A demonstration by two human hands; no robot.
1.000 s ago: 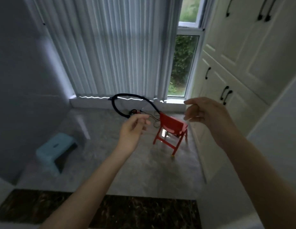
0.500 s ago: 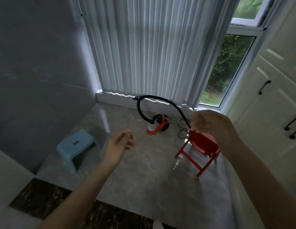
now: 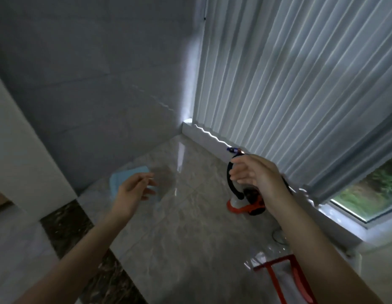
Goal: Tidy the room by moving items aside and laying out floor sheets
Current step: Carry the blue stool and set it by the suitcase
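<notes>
Nothing is held by the loosely spread left hand (image 3: 133,189) or right hand (image 3: 255,174) (no sheets laid), and the blue stool (image 3: 127,178) is unmoved.

Two bare forearms rise from the frame's bottom edge, one from 7 o'clock, one from 5 o'clock. No sleeve cuff shows on either arm. The left hand (image 3: 133,191) wears no glove, ring or watch that can be seen; it is motion-blurred. The right hand (image 3: 258,178) is likewise bare, wrist uncovered.
</notes>
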